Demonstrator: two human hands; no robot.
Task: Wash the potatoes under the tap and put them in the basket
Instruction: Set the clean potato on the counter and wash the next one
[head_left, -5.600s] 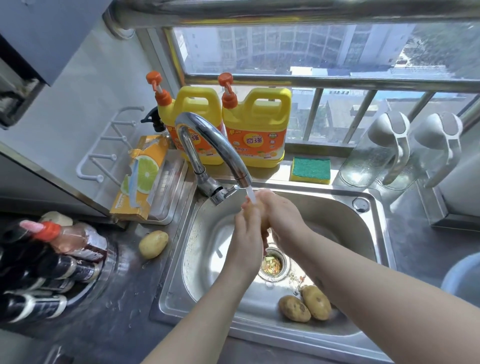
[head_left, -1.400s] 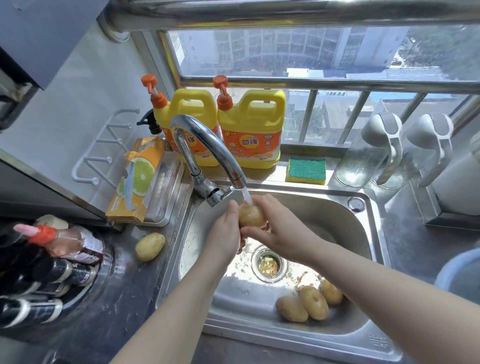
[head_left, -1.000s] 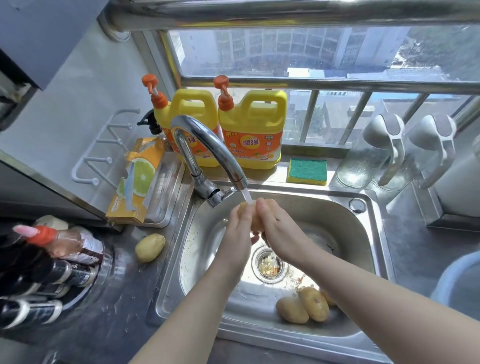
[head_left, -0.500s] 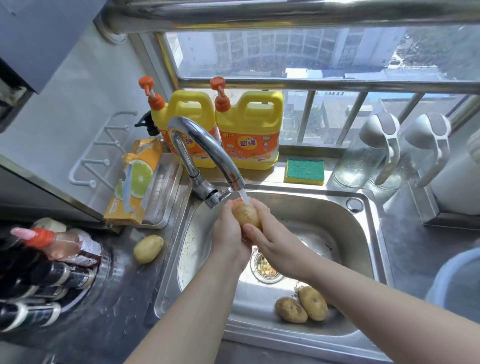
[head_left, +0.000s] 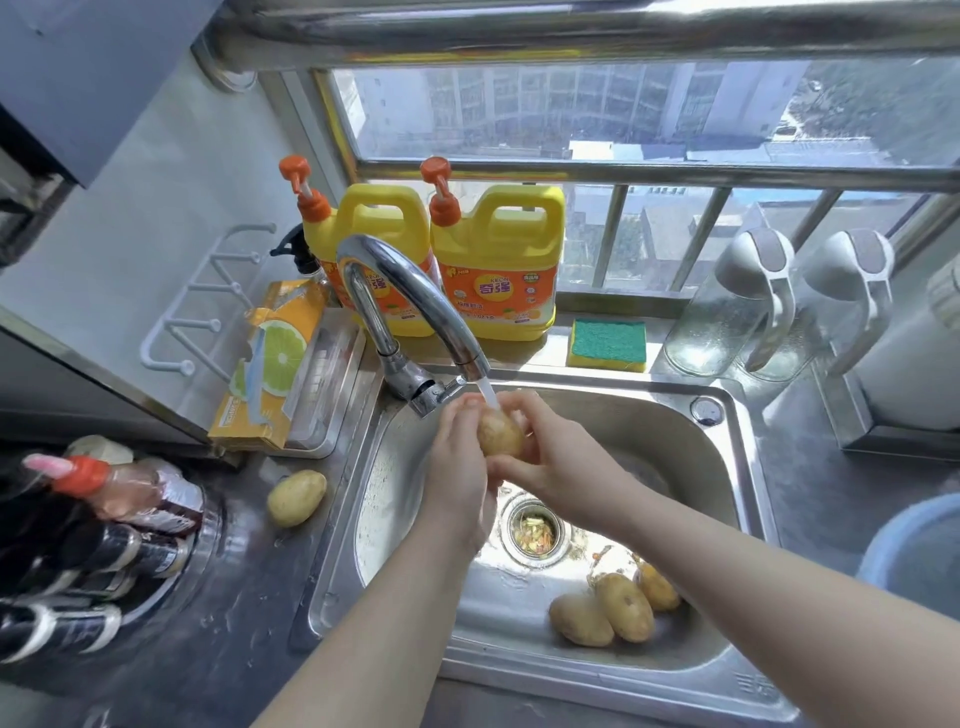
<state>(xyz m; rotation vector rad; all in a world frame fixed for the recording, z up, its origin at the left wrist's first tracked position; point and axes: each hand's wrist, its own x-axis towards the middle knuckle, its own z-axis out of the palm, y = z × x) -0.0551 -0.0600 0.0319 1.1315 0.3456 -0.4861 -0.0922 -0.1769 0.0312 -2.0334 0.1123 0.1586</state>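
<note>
Steel sink (head_left: 649, 431) by the window, and I'm mid-wash.
My left hand (head_left: 460, 467) and right hand (head_left: 561, 457) together clasp one potato (head_left: 500, 434) under the tap (head_left: 415, 296). The three potatoes (head_left: 618, 608) below are still to wash, and the blue rim (head_left: 909, 551) at right is possibly the basket.

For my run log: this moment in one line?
rinsing; left hand, right hand hold potato under tap; sink: three potatoes; counter: lone potato

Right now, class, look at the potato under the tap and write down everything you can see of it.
The potato is oval, with pale yellow-brown skin, a few dark specks and a wet shine. It is held over the sink, just under the tap spout, and the stream of water lands on its top. The left hand grips its left side; the right hand cups it from the right, so only its middle shows.
</note>
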